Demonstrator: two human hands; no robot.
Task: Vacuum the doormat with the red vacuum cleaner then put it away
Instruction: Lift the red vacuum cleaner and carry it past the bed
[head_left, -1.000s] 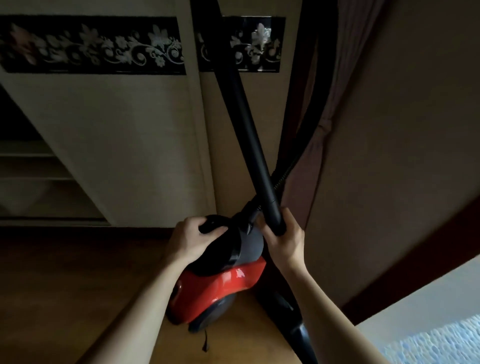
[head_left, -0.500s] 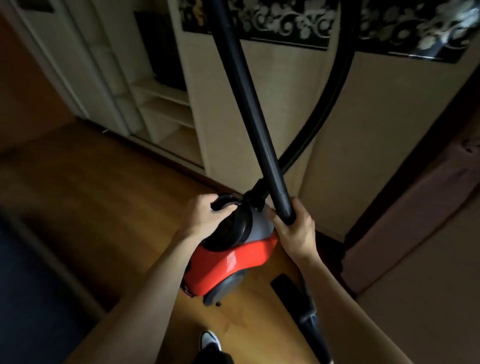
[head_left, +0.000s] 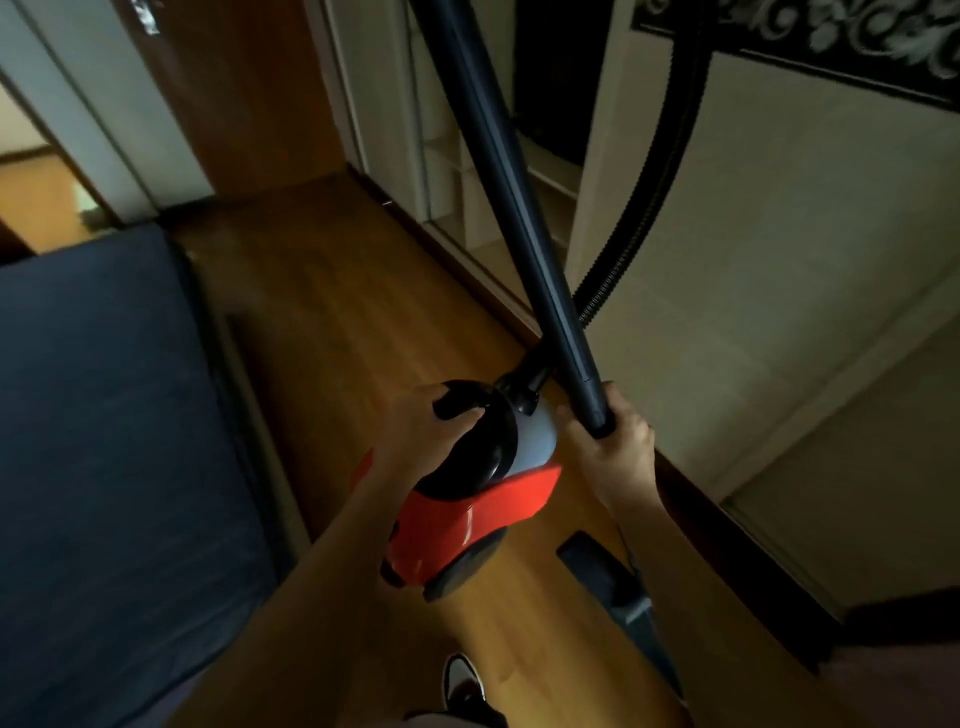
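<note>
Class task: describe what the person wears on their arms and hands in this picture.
The left hand and right hand are bare: no gloves. Both forearms are uncovered as far as the frame shows, with no sleeve, watch or bracelet visible. Rings cannot be judged.

Bright red on the vacuum cleaner (head_left: 467, 525) body, glossy black on top, a pale grey collar between (almost white in this light). Black tube (head_left: 519, 208) and ribbed black hose (head_left: 639, 218) above it. Under it, honey-brown wood-grain floor (head_left: 337, 312). Left of it, a dark navy pad (head_left: 104, 415). Right of it, a cream wardrobe door (head_left: 779, 260). Higher right, a black band (head_left: 831, 41) of pale floral scrolls.
</note>
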